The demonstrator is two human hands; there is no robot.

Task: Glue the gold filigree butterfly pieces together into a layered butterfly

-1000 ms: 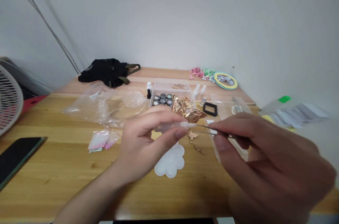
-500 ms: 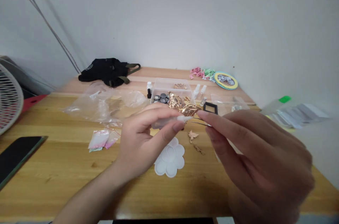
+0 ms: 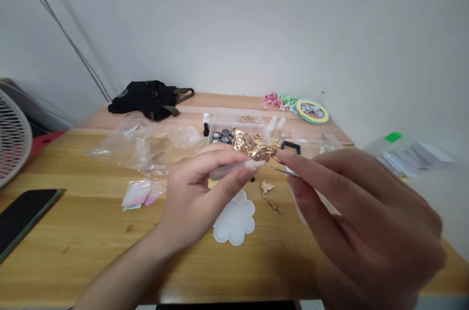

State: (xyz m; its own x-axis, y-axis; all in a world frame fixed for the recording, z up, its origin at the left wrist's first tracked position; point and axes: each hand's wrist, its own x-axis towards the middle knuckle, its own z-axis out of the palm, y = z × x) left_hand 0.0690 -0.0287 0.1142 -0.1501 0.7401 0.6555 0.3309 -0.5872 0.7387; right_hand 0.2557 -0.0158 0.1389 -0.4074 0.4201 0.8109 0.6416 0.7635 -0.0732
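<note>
My left hand (image 3: 198, 193) is raised over the wooden table (image 3: 73, 232), its thumb and fingers pinched on a clear piece that carries a gold butterfly-shaped ornament (image 3: 252, 148). My right hand (image 3: 359, 212) is closed on thin metal tweezers (image 3: 281, 169), and their tip touches the underside of the ornament. Below the hands lie a white flower-shaped palette (image 3: 235, 224) and two small gold charms (image 3: 267, 187).
A clear box (image 3: 234, 122) of small jars and gold parts stands behind the hands, beside small vials and a black square frame (image 3: 291, 146). Plastic bags (image 3: 142, 146), pink sachets (image 3: 141, 193), a phone (image 3: 22, 217), a fan (image 3: 12, 136) and a black bag (image 3: 146, 97) lie left.
My right hand has slid left along the tweezers, closer to the ornament. My left hand has lifted the ornament slightly up and to the left.
</note>
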